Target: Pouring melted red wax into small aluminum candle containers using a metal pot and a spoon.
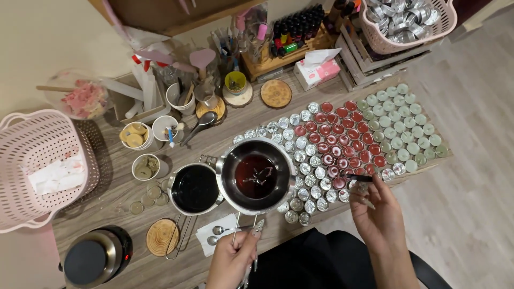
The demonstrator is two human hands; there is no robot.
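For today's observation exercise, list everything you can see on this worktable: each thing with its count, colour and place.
Melting pot: one, steel, red liquid inside, table centre.
Second pot: one, steel, dark inside, left of it.
Tealight cups: many; red-filled centre, pale-filled right, empty silver near the pot.
Pink baskets: two, far left and top right.
Tissue box: one, pink, top.
Wooden coasters: several, round.
Spoons: two, on white napkin.
Left hand: on the pot's handle.
Right hand: holds a thin dark tool over the cups.

Light: we see warm, even indoor light from above | Shadows: soft, short, beside the pink basket (40, 166) at left | Glare: we note highlights on the steel pot (256, 176) rim | Focus: we find the centre sharp, near hands slightly soft | Edges: wide-angle bending.
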